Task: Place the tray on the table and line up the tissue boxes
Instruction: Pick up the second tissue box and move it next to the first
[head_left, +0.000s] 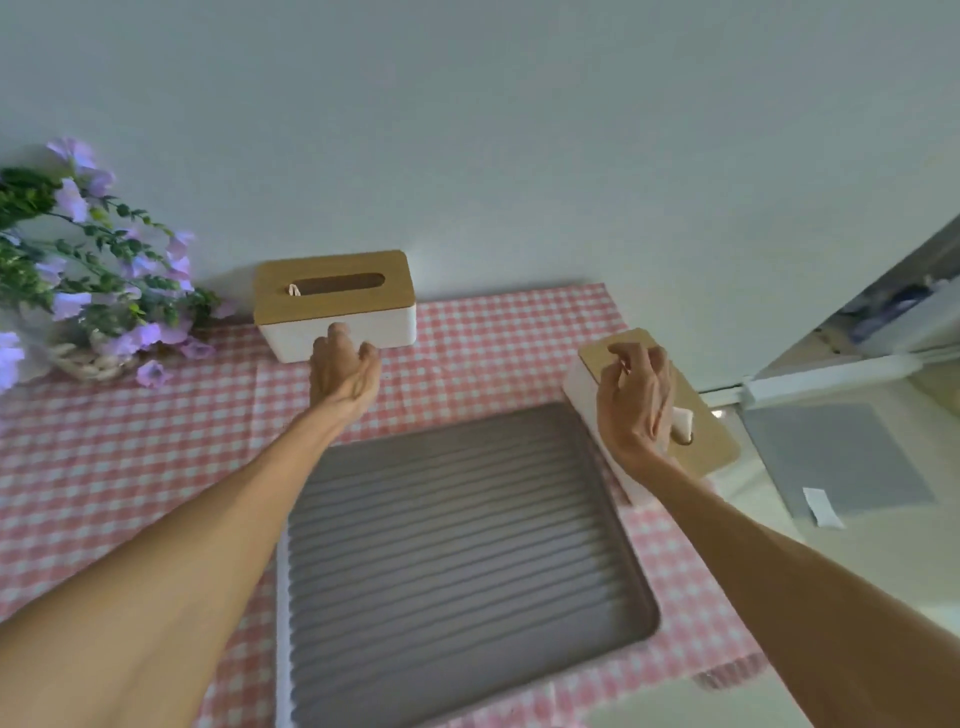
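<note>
On the pink checked tablecloth (156, 467) my ribbed grey tray (457, 561) lies bare; my left hand (343, 371) spreads loosely against the centre tissue box (335, 304), my right hand (636, 400) clasps the right-side tissue box (701, 421).

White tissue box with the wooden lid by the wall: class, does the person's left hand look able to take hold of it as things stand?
Probably yes. The left hand is open at the near side of the white tissue box with the wooden lid, fingertips at its wall, with nothing between them. The purple flowers stand clear to the left.
</note>
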